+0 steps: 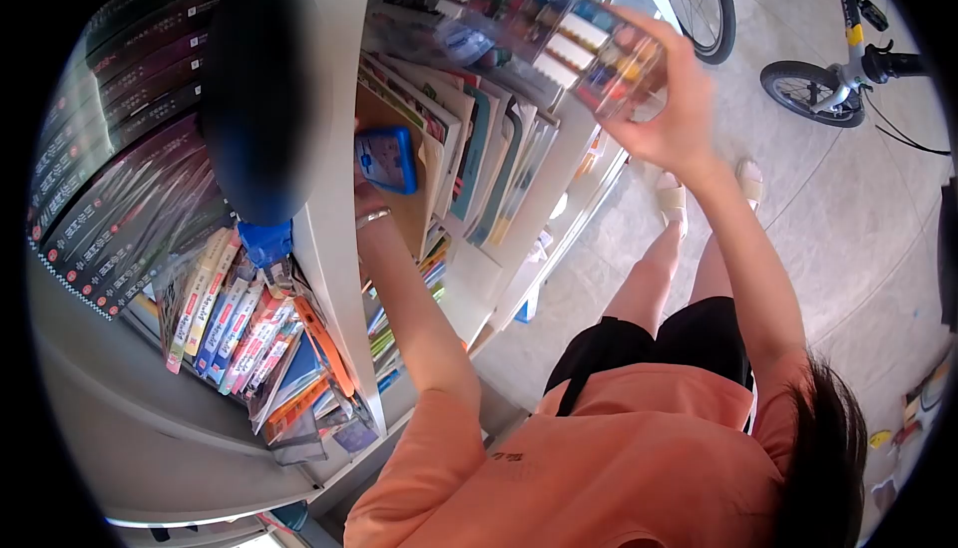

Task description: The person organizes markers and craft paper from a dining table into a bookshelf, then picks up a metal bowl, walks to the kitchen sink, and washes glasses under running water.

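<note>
My right hand (674,109) is closed round the near end of a clear plastic case (569,44) with small colourful items and white pieces inside. The case is tilted over the upper shelf, above a row of upright books and folders (479,149). My left hand (367,199) reaches into the shelf beside the white divider, mostly hidden; only its wrist with a band shows clearly. Just above it, a blue-framed object (386,160) leans against a brown folder (409,129). Whether my left fingers touch it cannot be made out.
Left of the white divider (334,199) are stacked dark boxed volumes (150,79) and packed booklets (235,318). A dark blurred shape (254,89) hangs in front. Bicycle wheels (813,92) stand on the tiled floor (828,209) at the upper right.
</note>
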The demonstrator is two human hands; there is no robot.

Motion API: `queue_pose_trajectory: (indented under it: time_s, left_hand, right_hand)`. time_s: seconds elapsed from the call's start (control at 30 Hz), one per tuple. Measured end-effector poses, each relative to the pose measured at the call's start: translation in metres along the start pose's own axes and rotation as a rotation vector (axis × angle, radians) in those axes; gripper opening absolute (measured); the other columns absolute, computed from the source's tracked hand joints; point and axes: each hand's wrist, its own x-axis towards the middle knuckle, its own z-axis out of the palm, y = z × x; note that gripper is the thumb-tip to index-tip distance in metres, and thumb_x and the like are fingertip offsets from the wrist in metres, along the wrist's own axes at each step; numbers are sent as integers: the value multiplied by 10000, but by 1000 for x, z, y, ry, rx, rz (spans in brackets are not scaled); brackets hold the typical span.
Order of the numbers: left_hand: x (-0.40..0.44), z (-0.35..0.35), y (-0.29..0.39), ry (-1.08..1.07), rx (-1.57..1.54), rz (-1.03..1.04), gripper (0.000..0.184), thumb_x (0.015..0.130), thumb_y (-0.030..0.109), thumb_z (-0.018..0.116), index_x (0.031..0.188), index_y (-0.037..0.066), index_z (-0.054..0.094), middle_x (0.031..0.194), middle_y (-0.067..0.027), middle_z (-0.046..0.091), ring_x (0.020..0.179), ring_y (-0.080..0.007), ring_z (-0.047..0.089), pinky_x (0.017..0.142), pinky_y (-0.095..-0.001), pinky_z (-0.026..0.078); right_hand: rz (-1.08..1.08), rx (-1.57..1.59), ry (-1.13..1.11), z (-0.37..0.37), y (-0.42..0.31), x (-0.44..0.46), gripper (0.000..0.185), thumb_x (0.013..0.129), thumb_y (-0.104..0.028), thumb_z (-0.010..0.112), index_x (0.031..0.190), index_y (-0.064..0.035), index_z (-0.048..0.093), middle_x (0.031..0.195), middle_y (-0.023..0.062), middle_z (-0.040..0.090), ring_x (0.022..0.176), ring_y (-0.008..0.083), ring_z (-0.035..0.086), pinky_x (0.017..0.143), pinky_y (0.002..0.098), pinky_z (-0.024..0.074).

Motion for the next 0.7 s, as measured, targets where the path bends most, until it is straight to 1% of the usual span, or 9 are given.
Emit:
queue_pose_trajectory:
  time_s: [0.17,0.23,0.33,0.4,0.43,0.5,0.53,0.6,0.7]
  left_hand:
    - [25,-38,-13,150,339,-25,415,749,139,638,1109,-25,513,1022,-111,594,977,-214,564,840,-327,464]
    - [-31,37,1,359,513,-10,422,753,114,638,1129,-10,493,1040,-91,577,989,-215,544,837,-308,456]
    - [-80,110,9,309,330,380,433,774,128,625,1149,-4,456,1108,-119,532,1009,-231,519,847,-328,448]
    - [-72,110,1,-242,148,90,449,785,145,612,1166,-5,426,1185,-161,469,1026,-242,501,904,-381,411]
    - [-73,120,-1,-240,149,92,449,785,145,612,1166,-5,426,1185,-161,469,1026,-242,501,904,-381,411]
    - [-80,144,-11,-178,-55,-359,419,807,148,572,1171,0,425,1231,-198,428,1071,-266,474,961,-449,348]
    - [-83,148,-16,-182,-56,-355,419,807,148,572,1171,0,425,1231,-198,428,1071,-266,474,961,-449,348]
    - [-85,153,-25,53,-218,-705,356,826,175,522,1134,5,469,1203,-189,461,1115,-298,448,983,-463,318]
    - [-66,152,-46,-12,-227,-870,345,823,299,514,1051,41,537,1120,-104,528,1046,-236,470,932,-381,346]
  right_hand:
    - [-58,-33,42,-6,3,9,652,497,-85,714,1121,-116,527,886,33,624,726,191,606,619,257,490]
    - [2,27,15,-8,0,9,651,501,-89,714,1123,-112,521,894,36,628,730,179,618,620,250,494]
    - [8,21,12,-9,-3,9,650,505,-89,714,1125,-106,518,896,40,633,738,176,626,631,251,499]
    - [9,18,19,-8,-2,8,648,506,-88,714,1124,-104,518,893,41,633,741,177,625,630,252,498]
    - [11,16,29,-7,-1,8,646,507,-88,714,1123,-102,518,890,42,633,745,178,624,628,253,498]
    - [11,13,26,-6,-2,6,642,509,-86,713,1120,-100,519,900,47,629,750,180,624,625,254,497]
    - [8,5,26,-7,-2,7,638,510,-83,712,1118,-98,520,911,51,626,755,182,623,623,255,496]
    - [-10,-4,33,-10,-2,7,634,511,-80,711,1116,-96,522,923,56,622,757,182,622,622,257,496]
    - [-48,-16,46,-14,-5,5,623,511,-65,709,1106,-83,526,956,58,612,750,185,619,610,256,499]
